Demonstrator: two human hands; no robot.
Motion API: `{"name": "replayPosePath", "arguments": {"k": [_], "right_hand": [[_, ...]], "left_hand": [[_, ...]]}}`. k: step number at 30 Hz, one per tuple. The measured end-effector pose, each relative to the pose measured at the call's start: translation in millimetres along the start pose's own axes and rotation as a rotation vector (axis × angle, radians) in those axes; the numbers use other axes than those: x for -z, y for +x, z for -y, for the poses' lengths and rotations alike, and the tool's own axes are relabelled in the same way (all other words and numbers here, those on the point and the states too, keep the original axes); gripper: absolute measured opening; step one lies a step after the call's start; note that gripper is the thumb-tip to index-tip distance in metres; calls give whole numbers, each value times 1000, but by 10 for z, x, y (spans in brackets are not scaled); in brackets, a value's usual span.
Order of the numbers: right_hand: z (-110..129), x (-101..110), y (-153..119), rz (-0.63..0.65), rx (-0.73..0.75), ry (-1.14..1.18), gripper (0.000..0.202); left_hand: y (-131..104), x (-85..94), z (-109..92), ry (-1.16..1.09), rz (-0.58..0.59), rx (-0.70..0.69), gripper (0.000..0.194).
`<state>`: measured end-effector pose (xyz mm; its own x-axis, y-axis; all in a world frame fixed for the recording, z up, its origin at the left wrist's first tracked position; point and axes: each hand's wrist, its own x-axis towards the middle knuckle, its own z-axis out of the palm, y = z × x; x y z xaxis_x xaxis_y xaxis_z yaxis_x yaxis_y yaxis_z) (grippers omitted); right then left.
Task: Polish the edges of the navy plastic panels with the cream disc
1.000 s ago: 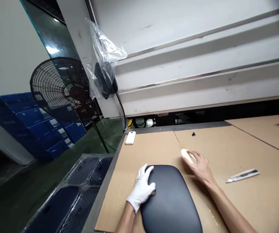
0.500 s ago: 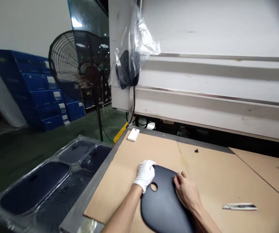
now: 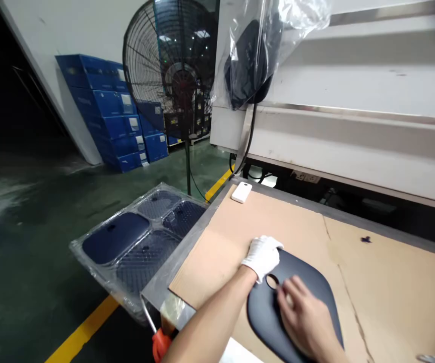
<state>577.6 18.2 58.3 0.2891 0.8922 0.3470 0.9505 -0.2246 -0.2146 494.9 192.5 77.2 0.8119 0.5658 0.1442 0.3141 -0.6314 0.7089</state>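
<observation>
A smooth black panel [image 3: 311, 272] with rounded corners and a round hole lies flat on the cardboard sheet [image 3: 217, 252]. My left hand [image 3: 263, 256], in a white glove, curls its fingers over the panel's upper left edge, beside the hole. My bare right hand [image 3: 304, 312] is over the panel just right of the hole. Its fingers are bent together and slightly blurred, with the fingertips near the hole's rim. Whatever they may pinch is hidden.
A white box-shaped object [image 3: 242, 192] and a small dark piece [image 3: 366, 239] lie on the cardboard. Left of the table, a clear plastic tray [image 3: 77, 247] bears dark panels. A standing fan [image 3: 183, 85], stacked blue boxes [image 3: 107, 103] and an orange-handled tool [image 3: 160, 345] are nearby.
The view has swung left and down. My right hand has moved from the panel's right edge to beside the hole. My left hand still holds the upper left edge.
</observation>
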Motion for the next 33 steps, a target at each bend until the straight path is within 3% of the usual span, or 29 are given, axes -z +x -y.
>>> {"name": "replayPosePath", "arguments": {"k": [4,8,9,14,19,23,25,27,29,33], "right_hand": [[40,28,52,-122,-262,-152,25],[166,-7,94,19,-1,-61,26],[164,-7,117,26,-1,-50,26],[11,70,80,-108,-252,-130,21],[185,74,-8,7,-78,-102,27],[137,89,69,-85,-300,-163,22],[135,94,22,-104,-262,-187,22],[160,94,-34,-48,-135,-151,25],[155,103,-56,-16,-104,-96,26],[79,147,-95,-139,-349,-141,21]], "left_hand": [[11,-11,3,-15,-3,21,28],[21,4,-19,-4,9,40,25],[20,7,-23,1,12,40,26],[20,2,-28,17,10,36,31],[70,-31,0,23,-33,63,28],[82,-50,51,23,-84,71,44],[89,-65,67,21,-96,69,45],[103,-84,80,22,-109,73,44],[118,-103,97,23,-123,78,45],[140,-126,130,18,-127,67,45]]}}
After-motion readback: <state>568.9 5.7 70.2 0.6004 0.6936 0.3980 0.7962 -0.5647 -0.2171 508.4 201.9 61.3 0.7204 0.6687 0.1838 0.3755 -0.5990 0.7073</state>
